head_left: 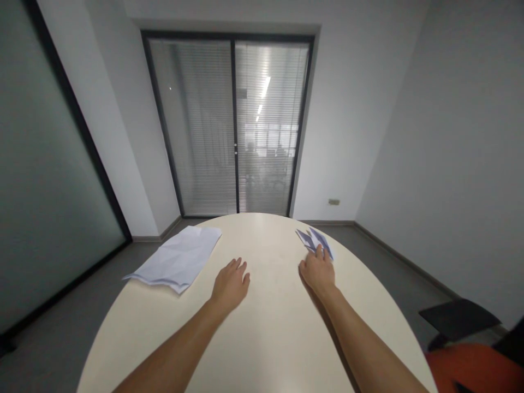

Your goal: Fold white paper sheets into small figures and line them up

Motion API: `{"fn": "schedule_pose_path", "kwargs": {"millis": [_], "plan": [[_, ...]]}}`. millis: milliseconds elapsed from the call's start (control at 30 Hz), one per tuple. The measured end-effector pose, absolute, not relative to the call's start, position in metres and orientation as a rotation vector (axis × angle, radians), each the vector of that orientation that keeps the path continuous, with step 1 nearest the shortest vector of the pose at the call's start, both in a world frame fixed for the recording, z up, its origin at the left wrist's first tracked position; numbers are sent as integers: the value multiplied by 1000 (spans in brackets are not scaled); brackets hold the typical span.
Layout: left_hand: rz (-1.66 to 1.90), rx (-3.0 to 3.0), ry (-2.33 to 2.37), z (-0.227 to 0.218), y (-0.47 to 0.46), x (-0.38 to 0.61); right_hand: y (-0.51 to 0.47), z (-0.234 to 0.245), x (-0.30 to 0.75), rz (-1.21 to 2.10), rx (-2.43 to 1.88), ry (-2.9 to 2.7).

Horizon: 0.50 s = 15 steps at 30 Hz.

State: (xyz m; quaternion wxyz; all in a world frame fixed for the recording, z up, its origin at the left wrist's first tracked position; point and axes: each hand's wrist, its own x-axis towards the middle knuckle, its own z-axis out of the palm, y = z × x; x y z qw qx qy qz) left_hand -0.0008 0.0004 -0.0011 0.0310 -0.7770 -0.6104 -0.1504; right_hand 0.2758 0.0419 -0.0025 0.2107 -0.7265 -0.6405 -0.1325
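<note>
My right hand (319,269) reaches to a small folded paper piece (315,238) at the far right of the table, its fingertips touching the near edge. The folded paper is white and bluish with pointed corners; whether the fingers grip it or only rest on it I cannot make out. Over the middle of the table is my left hand (230,284), fingers slightly spread and nothing in them. To its left lie creased white sheets of paper (180,256), apart from the hand and reaching past the table's left edge.
Both arms extend over a round cream-coloured table (266,338). An office chair with a red seat (475,368) and a black armrest (459,318) stands close to its right edge. Beyond the table is a glazed partition with blinds (200,131).
</note>
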Motion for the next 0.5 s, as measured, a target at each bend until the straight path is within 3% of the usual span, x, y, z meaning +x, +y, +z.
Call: {"fn": "schedule_pose_path", "kwargs": {"millis": [500], "plan": [[-485, -2393, -1889, -4, 2, -1, 29, 15, 263, -471, -1996, -1847]]}}
